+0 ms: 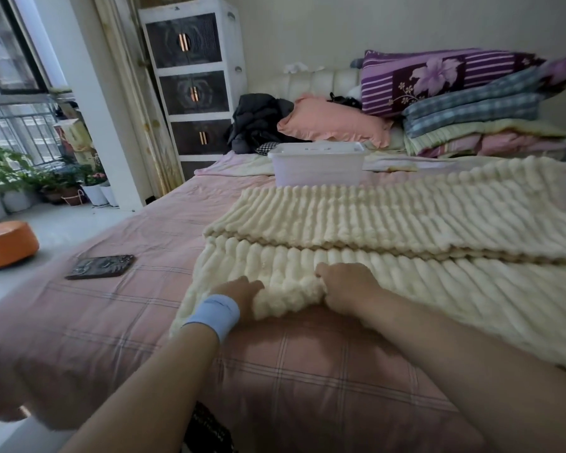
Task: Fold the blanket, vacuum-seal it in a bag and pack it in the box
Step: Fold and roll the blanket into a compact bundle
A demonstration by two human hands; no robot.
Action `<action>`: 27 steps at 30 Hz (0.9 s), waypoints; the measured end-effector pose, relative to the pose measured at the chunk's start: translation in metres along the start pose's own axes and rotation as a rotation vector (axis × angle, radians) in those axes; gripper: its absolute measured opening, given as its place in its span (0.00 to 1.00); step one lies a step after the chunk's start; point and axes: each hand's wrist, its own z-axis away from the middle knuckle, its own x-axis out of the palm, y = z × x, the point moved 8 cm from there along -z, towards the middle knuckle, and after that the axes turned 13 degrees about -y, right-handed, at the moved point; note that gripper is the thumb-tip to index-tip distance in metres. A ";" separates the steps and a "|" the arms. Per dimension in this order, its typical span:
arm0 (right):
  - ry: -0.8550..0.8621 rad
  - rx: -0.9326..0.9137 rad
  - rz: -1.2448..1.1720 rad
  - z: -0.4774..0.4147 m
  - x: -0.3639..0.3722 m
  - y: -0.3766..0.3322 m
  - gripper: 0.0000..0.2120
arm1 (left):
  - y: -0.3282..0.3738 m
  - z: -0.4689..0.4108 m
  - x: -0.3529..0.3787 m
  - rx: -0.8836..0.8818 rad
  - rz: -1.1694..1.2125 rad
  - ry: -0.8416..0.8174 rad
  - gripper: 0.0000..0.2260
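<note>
Head view, left hand (242, 294) and right hand (343, 287) gripping cream blanket (389, 223) near edge, bed (128, 308).

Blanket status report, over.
Left grip, right grip both hold near edge of cream ribbed plush blanket. Far half folded over. White plastic box just beyond.

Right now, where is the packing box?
The box sits on the bed, upper centre of the head view, just beyond the far edge of the cream blanket and in front of the pink pillow.

Head camera looks forward and down, close over the bed (118, 322).
</note>
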 end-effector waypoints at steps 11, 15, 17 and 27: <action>-0.251 0.606 0.212 -0.018 -0.044 0.091 0.14 | -0.075 0.017 -0.106 -0.504 0.110 0.304 0.15; -0.116 0.625 -0.132 -0.045 -0.087 0.120 0.13 | -0.090 -0.022 -0.131 -0.423 0.608 0.241 0.15; 0.104 0.578 -0.243 -0.062 -0.114 0.136 0.15 | -0.099 -0.047 -0.142 -0.363 1.038 0.176 0.13; 0.351 0.174 -0.419 -0.226 -0.141 0.188 0.36 | -0.104 -0.158 -0.286 -0.099 0.694 0.908 0.32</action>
